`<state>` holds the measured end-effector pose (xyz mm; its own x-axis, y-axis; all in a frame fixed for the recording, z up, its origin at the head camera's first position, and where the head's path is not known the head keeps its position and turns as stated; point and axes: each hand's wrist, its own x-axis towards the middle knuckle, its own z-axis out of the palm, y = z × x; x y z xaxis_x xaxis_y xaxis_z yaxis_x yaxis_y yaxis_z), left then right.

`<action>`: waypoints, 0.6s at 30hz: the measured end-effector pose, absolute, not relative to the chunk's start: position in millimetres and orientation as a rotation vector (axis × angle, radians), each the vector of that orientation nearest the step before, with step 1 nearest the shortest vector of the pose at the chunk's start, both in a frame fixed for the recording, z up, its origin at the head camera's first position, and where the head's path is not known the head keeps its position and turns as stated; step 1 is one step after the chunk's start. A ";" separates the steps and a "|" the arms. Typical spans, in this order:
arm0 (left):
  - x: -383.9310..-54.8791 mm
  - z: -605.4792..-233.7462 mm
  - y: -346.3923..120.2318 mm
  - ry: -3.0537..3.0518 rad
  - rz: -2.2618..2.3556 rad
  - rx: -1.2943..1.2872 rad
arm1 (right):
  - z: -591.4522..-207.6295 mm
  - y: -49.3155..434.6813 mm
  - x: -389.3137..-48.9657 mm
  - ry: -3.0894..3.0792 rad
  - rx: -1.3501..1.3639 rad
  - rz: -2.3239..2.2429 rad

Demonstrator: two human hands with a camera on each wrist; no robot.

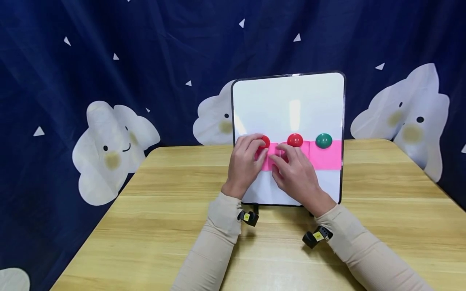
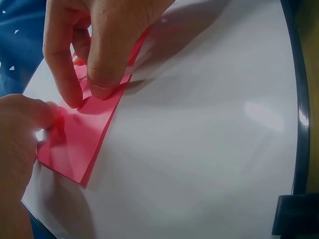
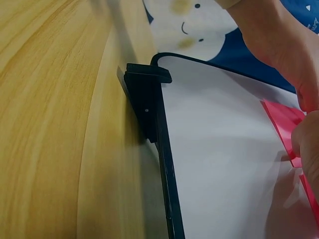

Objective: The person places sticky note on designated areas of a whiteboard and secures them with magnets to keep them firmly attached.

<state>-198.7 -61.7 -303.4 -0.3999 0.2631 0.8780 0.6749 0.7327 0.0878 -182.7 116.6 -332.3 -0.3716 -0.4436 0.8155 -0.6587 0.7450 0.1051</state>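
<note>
A whiteboard [image 1: 291,93] with a black frame stands tilted on the table, with pink sticky notes [image 1: 325,157] in a row across it. My left hand [image 1: 244,161] pinches a round red magnet [image 1: 265,141] at the top of the leftmost note [image 2: 79,144]. Beside it, my right hand [image 1: 295,173] has its bent fingers and thumb apart, the fingertips right at that note's right part. A second red magnet [image 1: 295,140] sits above the right hand, on the middle note's top edge. Farther right, a green magnet [image 1: 323,140] sits on the last note.
The wooden table [image 1: 164,226] extends to both sides of the board. Black feet [image 3: 147,94] support the board's lower edge. Behind hangs a dark blue curtain [image 1: 153,48] with white clouds and triangles. Small black cameras [image 1: 249,218] are strapped at both wrists.
</note>
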 end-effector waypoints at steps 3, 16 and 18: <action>-199.5 -304.1 -61.3 -1.983 -0.545 -0.707 | -332.0 116.1 -183.2 -2.028 0.829 0.291; -200.8 -306.6 -58.6 -1.959 -0.556 -0.692 | -332.3 115.7 -181.7 -2.040 0.816 0.294; -201.1 -306.9 -57.6 -1.963 -0.554 -0.693 | -332.1 115.9 -181.9 -2.038 0.816 0.292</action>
<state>-201.1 -57.6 -306.9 -0.3908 0.2402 0.8886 0.6694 0.7367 0.0953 -181.9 115.9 -332.1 -0.3833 -0.4372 0.8136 -0.6482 0.7548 0.1002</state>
